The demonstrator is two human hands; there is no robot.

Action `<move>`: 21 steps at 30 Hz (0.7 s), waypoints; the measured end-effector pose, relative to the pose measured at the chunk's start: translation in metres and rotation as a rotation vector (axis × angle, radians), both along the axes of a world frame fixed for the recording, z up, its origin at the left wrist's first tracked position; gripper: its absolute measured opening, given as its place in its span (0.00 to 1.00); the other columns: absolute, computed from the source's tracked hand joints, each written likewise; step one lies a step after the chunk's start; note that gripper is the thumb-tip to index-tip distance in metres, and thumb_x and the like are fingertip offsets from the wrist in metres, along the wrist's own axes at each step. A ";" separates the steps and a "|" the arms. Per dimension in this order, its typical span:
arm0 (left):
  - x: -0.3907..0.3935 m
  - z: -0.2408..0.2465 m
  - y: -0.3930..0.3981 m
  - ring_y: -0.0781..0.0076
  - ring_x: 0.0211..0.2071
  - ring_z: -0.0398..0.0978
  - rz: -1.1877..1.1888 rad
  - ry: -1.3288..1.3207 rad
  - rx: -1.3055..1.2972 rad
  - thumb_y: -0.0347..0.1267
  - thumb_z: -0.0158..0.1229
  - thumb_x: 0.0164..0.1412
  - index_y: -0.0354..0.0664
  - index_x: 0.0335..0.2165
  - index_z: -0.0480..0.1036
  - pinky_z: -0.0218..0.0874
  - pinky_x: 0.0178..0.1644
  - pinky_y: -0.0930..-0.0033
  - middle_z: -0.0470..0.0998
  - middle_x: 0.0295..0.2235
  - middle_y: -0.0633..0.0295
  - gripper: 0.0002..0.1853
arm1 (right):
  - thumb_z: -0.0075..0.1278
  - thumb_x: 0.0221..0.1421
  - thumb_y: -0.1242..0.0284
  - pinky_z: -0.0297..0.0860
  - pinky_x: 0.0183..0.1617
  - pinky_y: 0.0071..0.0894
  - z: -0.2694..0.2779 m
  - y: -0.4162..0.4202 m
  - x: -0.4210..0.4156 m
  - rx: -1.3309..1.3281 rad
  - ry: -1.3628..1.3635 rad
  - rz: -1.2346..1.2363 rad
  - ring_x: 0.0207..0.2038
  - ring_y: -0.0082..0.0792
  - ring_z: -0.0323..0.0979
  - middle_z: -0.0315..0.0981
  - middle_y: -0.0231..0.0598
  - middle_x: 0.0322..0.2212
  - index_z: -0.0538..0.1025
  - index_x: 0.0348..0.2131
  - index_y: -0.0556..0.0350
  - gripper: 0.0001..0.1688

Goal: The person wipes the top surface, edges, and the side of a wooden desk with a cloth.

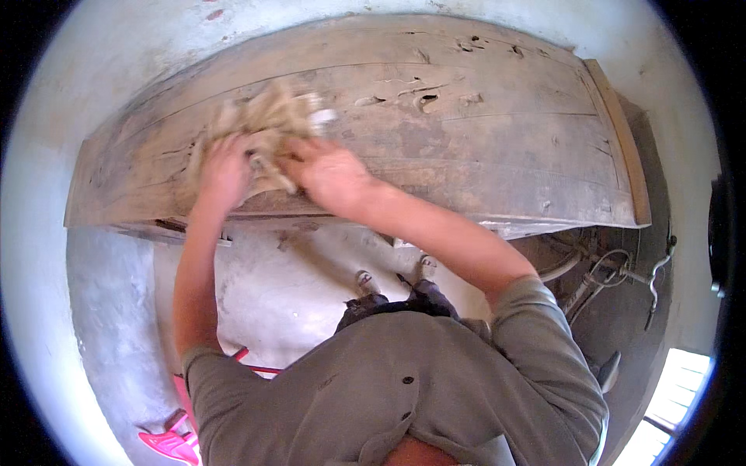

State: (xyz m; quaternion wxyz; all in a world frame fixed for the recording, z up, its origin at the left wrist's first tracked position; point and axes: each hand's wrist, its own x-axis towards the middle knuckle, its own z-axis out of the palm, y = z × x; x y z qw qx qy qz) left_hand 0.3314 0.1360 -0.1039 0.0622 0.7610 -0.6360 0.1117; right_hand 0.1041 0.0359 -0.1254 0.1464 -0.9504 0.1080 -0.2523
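Observation:
Both my hands are on a crumpled, light brown cloth [268, 119] at the left part of a worn wooden tabletop [419, 134]. My left hand [226, 169] grips the cloth's left side. At its right side, my right hand [326, 169] has its fingers bent into the folds. A small white patch shows at the upper right of the cloth, too blurred to name. The fingertips of both hands are partly hidden by the fabric. Knots, cracks and holes mark the old boards.
Pale walls meet the table's far edge and left end. A bicycle [606, 271] stands below its right end. A pink plastic object [169, 445] lies low at the left. My feet are on the concrete floor [274, 285]. A bright window [676, 390] is at the lower right.

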 end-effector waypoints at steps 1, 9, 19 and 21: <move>0.010 0.004 0.018 0.45 0.58 0.70 0.087 -0.001 -0.001 0.26 0.58 0.57 0.36 0.53 0.72 0.60 0.64 0.51 0.74 0.55 0.45 0.23 | 0.52 0.52 0.76 0.73 0.54 0.41 -0.005 0.008 0.025 -0.039 -0.017 0.021 0.52 0.46 0.73 0.71 0.44 0.52 0.78 0.51 0.53 0.24; 0.026 -0.036 0.047 0.43 0.60 0.67 0.134 0.049 -0.205 0.32 0.56 0.60 0.41 0.56 0.72 0.58 0.65 0.48 0.72 0.57 0.42 0.25 | 0.53 0.50 0.75 0.74 0.51 0.40 -0.011 0.021 0.037 -0.115 0.047 0.021 0.48 0.44 0.75 0.74 0.43 0.46 0.80 0.39 0.57 0.14; -0.204 -0.021 -0.057 0.46 0.64 0.59 -0.199 0.150 -0.103 0.44 0.53 0.65 0.45 0.60 0.70 0.50 0.65 0.42 0.65 0.62 0.46 0.28 | 0.52 0.51 0.82 0.74 0.53 0.44 0.011 -0.027 -0.220 -0.075 -0.061 -0.238 0.49 0.52 0.75 0.74 0.49 0.53 0.78 0.50 0.58 0.24; -0.238 -0.021 -0.077 0.48 0.64 0.60 -0.255 0.181 -0.073 0.44 0.53 0.66 0.46 0.60 0.71 0.52 0.64 0.42 0.65 0.62 0.47 0.27 | 0.51 0.50 0.84 0.74 0.53 0.45 0.013 -0.023 -0.260 -0.044 -0.060 -0.352 0.49 0.54 0.75 0.74 0.50 0.52 0.77 0.51 0.58 0.26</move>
